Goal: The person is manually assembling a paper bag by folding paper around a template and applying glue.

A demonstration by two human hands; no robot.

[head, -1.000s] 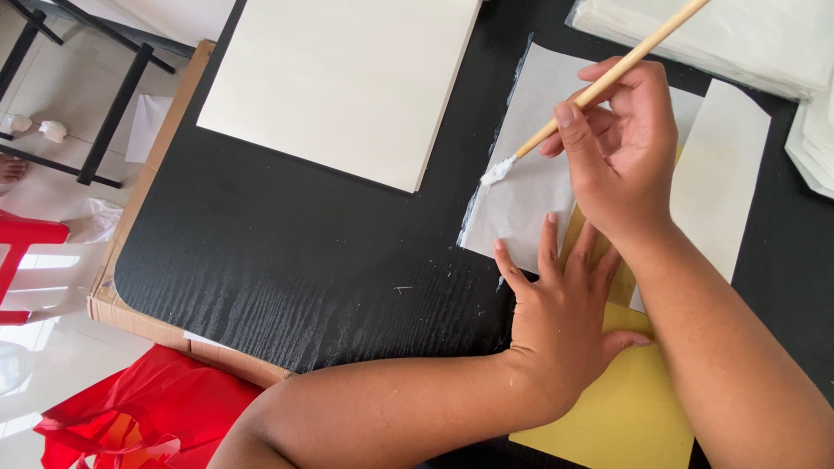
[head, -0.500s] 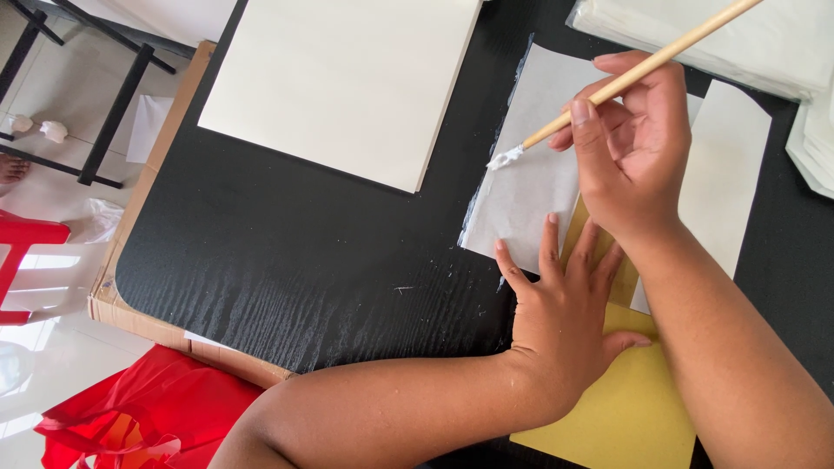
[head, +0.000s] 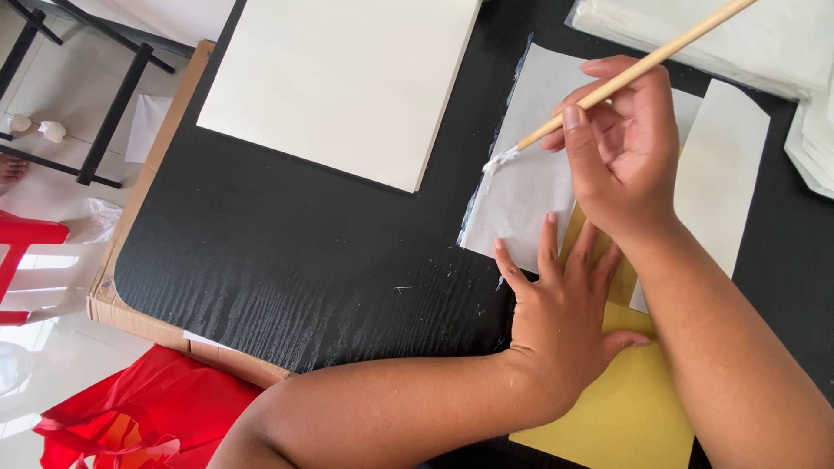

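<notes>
My right hand (head: 621,152) grips a wooden-handled brush (head: 647,62) whose white bristle tip touches the left edge of a thin translucent white paper sheet (head: 526,182) on the black table (head: 304,260). My left hand (head: 565,326) lies flat with fingers spread, pressing the lower edge of that sheet and a yellow sheet (head: 621,408) beneath it. A white strip of paper (head: 721,174) lies to the right, partly under my right wrist.
A large cream board (head: 347,78) lies at the upper left of the table. Stacks of white paper (head: 764,43) sit at the top right. Red plastic (head: 139,417) and a red stool (head: 26,252) stand on the floor to the left, beside a cardboard edge (head: 113,295).
The brush tip has slid upward and slightly right along the sheet's left edge, with my right hand following. My left hand has stayed put.
</notes>
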